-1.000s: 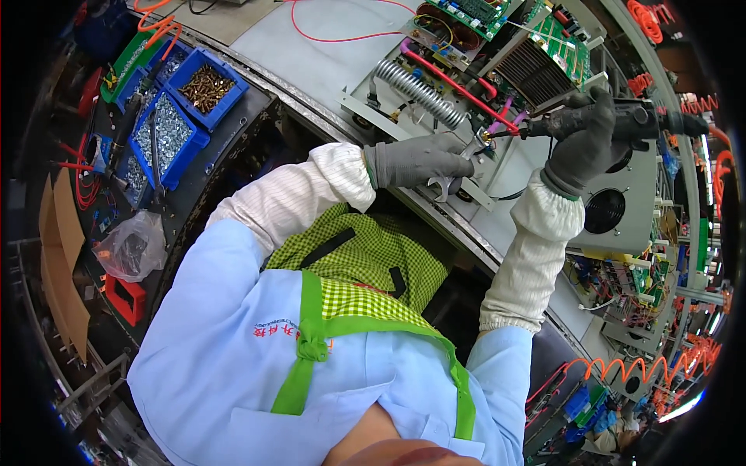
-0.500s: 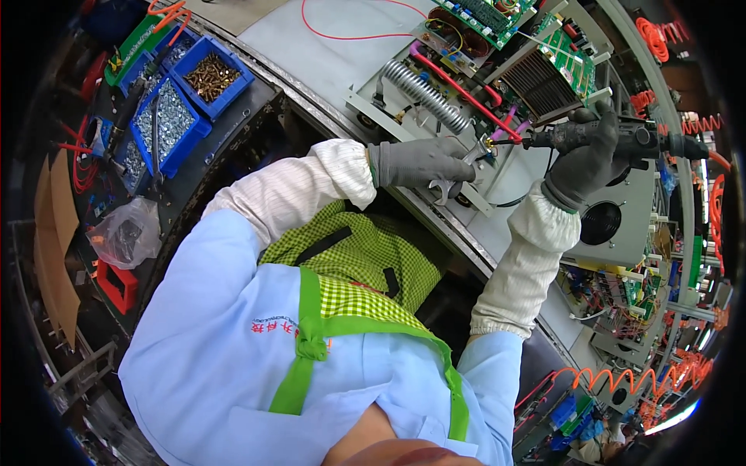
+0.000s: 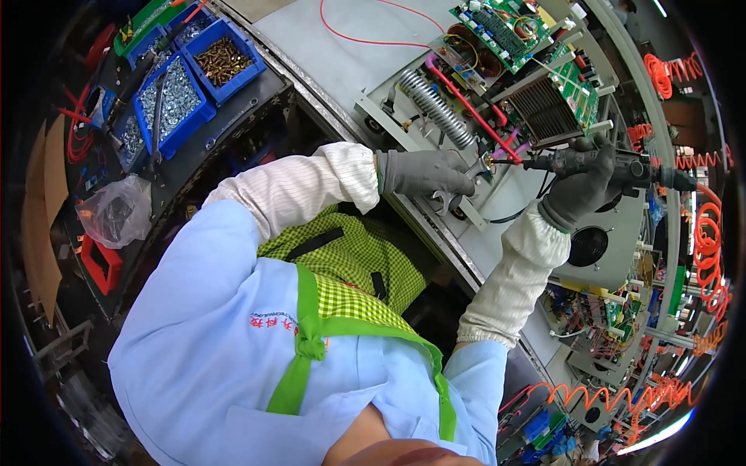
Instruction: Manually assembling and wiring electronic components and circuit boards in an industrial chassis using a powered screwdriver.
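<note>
Holding on two sides of the work, your grey-gloved left hand [image 3: 426,172] sits at one o'clock, clamped on a silver open-ended wrench [image 3: 476,168], while your grey-gloved right hand [image 3: 581,186] wraps the black cylindrical power driver [image 3: 636,169] between two and three. The hands are apart, the driver's thin dark bit [image 3: 509,161] bridging the gap toward a small brass-coloured fitting [image 3: 489,160] at two o'clock, right by the wrench. Whether the bit is seated, you can't tell from here; nor whether the trigger is pressed. Here's the danger: a tilted driver could make that bit skip, and your left fingers are close by. A loose wrench might slip under torque and jolt your wrist. Watch the thick red cable [image 3: 473,109] slanting down from twelve-thirty; its lower end lies beside the bit, so a wandering tip could nick it. Above your left knuckles, the silver coiled spring [image 3: 437,111] could get knocked. And the orange coiled hose [image 3: 707,192], out at three, might drag the driver off line.
</note>
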Demonstrator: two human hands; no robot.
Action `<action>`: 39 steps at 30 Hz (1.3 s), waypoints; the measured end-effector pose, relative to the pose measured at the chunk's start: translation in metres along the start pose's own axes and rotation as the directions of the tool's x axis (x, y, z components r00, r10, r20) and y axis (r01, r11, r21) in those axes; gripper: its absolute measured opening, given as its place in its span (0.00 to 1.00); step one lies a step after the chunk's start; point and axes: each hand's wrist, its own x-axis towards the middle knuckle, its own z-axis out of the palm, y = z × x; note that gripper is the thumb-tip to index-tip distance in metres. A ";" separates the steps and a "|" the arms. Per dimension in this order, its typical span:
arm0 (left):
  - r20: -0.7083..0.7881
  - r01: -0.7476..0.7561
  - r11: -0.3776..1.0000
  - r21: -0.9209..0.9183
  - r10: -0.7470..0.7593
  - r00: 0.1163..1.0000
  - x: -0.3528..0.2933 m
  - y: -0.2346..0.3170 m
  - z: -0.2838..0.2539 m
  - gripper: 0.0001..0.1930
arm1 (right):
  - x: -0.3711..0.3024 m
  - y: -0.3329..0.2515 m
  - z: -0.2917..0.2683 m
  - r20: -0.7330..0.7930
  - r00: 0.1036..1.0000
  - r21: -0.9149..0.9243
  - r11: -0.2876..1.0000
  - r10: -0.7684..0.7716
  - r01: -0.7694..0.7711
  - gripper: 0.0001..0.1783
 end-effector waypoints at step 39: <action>-0.678 0.843 -0.040 0.536 -0.615 0.402 -0.300 0.108 -0.141 0.17 | -0.286 -0.046 -0.292 -0.608 0.715 -0.227 0.787 0.346 -0.574 0.06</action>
